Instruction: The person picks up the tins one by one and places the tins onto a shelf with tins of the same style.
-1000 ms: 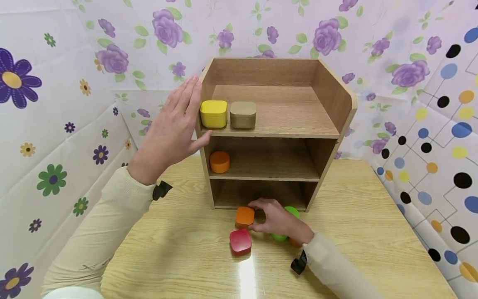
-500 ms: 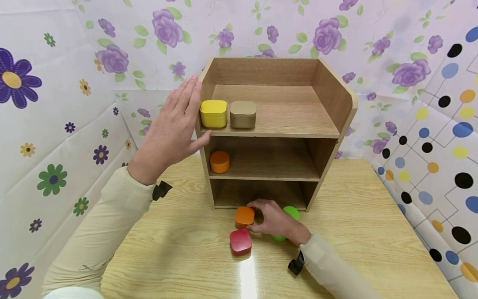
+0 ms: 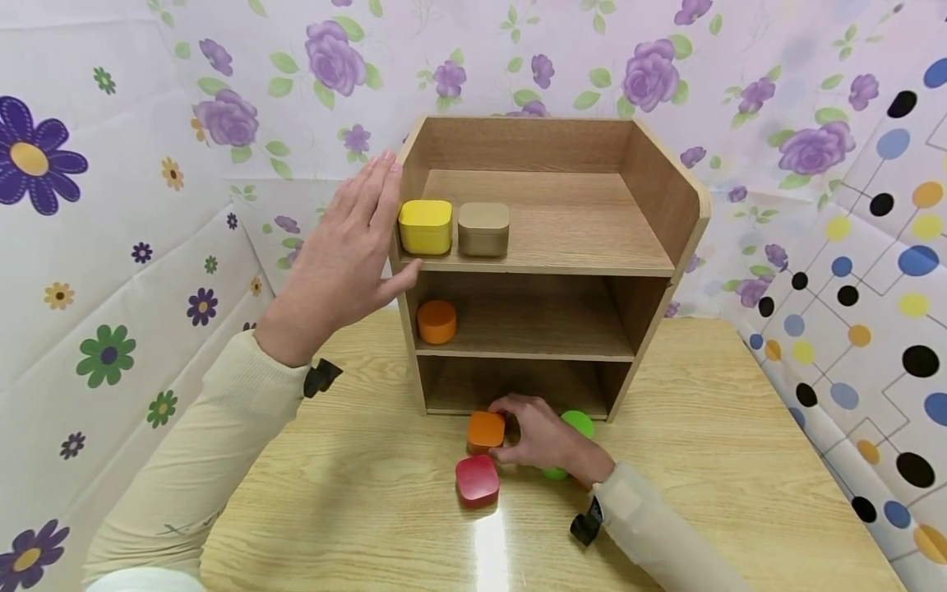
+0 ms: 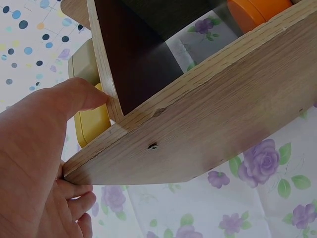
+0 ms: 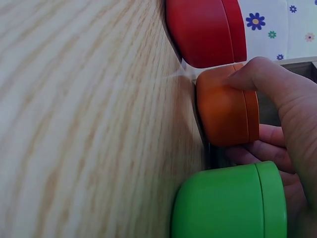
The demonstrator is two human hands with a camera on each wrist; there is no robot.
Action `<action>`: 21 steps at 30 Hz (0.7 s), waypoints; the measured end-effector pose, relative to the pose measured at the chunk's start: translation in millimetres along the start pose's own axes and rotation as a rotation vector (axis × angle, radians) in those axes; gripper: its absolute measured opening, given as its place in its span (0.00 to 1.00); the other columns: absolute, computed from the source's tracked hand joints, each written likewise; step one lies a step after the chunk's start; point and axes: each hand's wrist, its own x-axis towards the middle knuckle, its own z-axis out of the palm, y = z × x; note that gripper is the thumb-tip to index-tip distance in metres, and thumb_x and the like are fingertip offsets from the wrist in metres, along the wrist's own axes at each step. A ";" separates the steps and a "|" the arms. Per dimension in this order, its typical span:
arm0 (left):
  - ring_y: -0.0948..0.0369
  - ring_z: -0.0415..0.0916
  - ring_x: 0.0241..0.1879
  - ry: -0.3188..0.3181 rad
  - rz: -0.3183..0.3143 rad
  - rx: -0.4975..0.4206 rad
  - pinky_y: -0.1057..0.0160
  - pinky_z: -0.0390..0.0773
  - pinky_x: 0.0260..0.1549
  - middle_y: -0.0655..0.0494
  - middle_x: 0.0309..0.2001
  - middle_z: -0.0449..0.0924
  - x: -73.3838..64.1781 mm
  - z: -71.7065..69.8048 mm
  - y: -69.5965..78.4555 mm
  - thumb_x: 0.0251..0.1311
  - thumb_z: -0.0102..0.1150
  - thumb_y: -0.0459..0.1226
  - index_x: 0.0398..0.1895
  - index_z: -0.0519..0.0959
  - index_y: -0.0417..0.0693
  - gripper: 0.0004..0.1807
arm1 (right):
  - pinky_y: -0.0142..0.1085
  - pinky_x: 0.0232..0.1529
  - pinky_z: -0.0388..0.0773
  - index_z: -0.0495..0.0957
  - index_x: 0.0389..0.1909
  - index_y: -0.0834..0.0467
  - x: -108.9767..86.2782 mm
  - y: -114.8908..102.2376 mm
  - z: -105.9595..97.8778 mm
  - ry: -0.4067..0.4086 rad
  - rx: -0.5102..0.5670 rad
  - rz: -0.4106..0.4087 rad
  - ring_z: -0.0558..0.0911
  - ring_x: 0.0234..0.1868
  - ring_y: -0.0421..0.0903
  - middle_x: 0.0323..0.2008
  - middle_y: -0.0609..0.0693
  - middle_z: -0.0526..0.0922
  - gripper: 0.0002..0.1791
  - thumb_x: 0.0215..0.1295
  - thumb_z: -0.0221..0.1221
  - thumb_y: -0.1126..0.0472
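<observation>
Right hand (image 3: 546, 433) has edged left, pinching the lower-centre orange box (image 3: 484, 428), seemingly secured; upper left, straight-fingered left hand (image 3: 336, 259) touches shelf (image 3: 580, 222)

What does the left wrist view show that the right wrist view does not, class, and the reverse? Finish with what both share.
Only the left wrist view: the left hand on the shelf unit's side panel, the yellow container, the tan container and a round orange container inside the unit.

Only the right wrist view: the right hand holding a squarish orange container, between a red container and a green container, and the tabletop.

Both: a bare hand, flower-printed cloth and an orange container, though not the same one.
</observation>
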 end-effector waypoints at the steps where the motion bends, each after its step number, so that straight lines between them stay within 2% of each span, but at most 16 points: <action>1: 0.40 0.46 0.85 0.001 0.000 0.000 0.42 0.51 0.84 0.32 0.85 0.44 0.0 0.1 0.0 0.68 0.63 0.49 0.83 0.44 0.29 0.55 | 0.34 0.51 0.87 0.81 0.57 0.57 -0.1 -0.1 -0.2 0.001 0.003 -0.002 0.85 0.47 0.40 0.51 0.47 0.87 0.30 0.55 0.76 0.52; 10: 0.39 0.46 0.85 0.013 0.010 -0.017 0.43 0.50 0.85 0.32 0.85 0.44 0.6 0.9 0.0 0.67 0.63 0.48 0.83 0.44 0.28 0.55 | 0.35 0.53 0.87 0.80 0.57 0.56 -2.8 -2.3 -5.8 -0.015 0.014 0.001 0.84 0.48 0.39 0.51 0.46 0.87 0.29 0.54 0.76 0.52; 21: 0.40 0.46 0.85 0.023 0.015 -0.026 0.43 0.50 0.85 0.31 0.84 0.46 0.1 1.0 0.1 0.66 0.65 0.47 0.83 0.45 0.28 0.54 | 0.35 0.52 0.88 0.81 0.54 0.57 -9.5 -5.3 -22.3 -0.001 0.035 -0.061 0.86 0.47 0.40 0.49 0.45 0.87 0.28 0.53 0.77 0.54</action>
